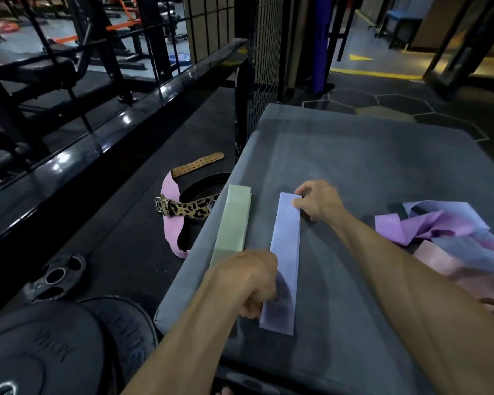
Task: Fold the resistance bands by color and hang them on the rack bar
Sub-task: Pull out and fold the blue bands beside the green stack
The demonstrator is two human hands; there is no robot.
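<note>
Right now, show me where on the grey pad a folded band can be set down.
Free: the far half of the grey padded surface, beyond the right hand, and the near strip between both forearms. Crowded: the left edge, with the folded pale green band beside the flat lavender band, and the right edge, under the loose purple and pink bands.

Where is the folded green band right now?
In the head view, the green band lies flat near the grey mat's left edge, just left of the lavender band both hands hold.
</note>
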